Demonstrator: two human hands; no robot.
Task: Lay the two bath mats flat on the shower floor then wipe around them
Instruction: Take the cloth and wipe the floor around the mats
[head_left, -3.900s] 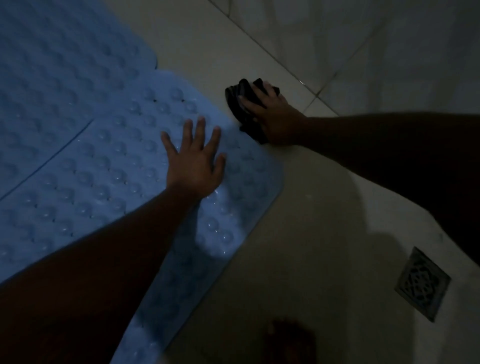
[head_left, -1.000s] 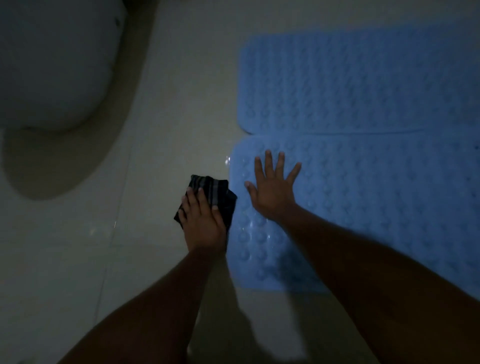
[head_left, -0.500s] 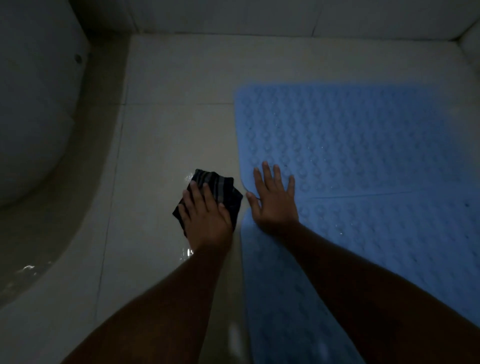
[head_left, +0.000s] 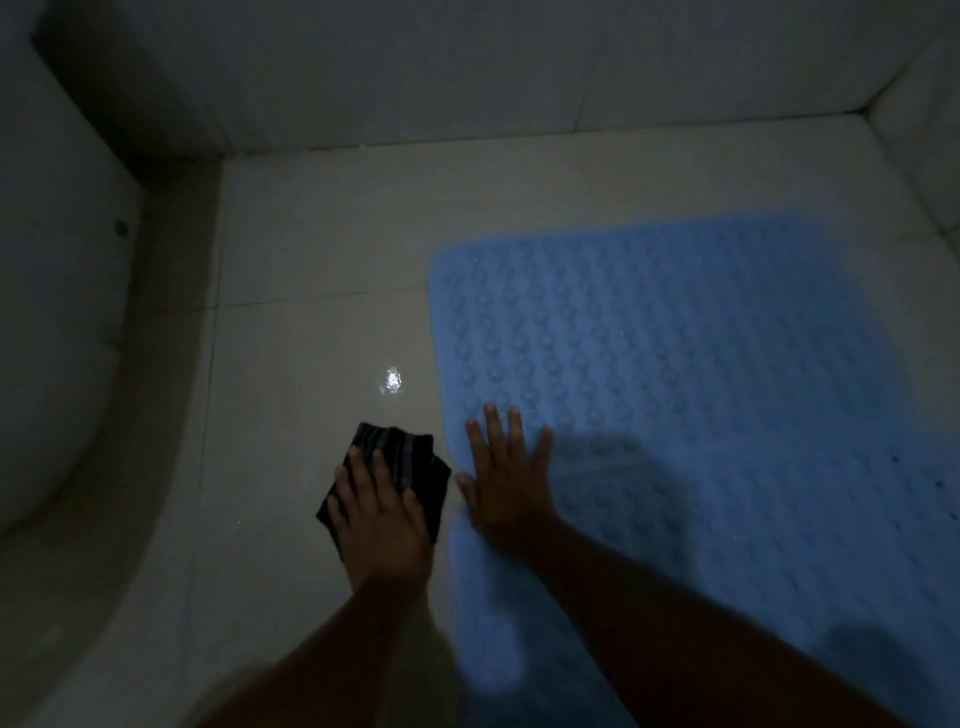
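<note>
Your shower floor (head_left: 291, 332) of pale tiles fills the view, dim and wet, with tiled walls (head_left: 467, 67) meeting it along 12 o'clock. A large white curved fixture (head_left: 52, 312) bulges in at 9 o'clock. The far bath mat (head_left: 675, 332), blue and bumpy, lies flat from the centre out toward 2 o'clock; the near bath mat (head_left: 753, 545) lies flat just below it, running toward 4 and 5 o'clock, their long edges touching or very nearly so, though blur hides the seam.

Your right hand (head_left: 511, 483) rests palm down with fingers spread on the mats' left edge, about where the two meet, grasping nothing. Your left hand (head_left: 379, 514) lies flat on the dark striped cloth (head_left: 400, 457), fingers extended and pressing it to the tile rather than curled around it. The cloth sits just at 9 o'clock of your right hand, beside the mat edge. A small bright glint of water (head_left: 392, 382) shines at 12 o'clock of the cloth.
</note>
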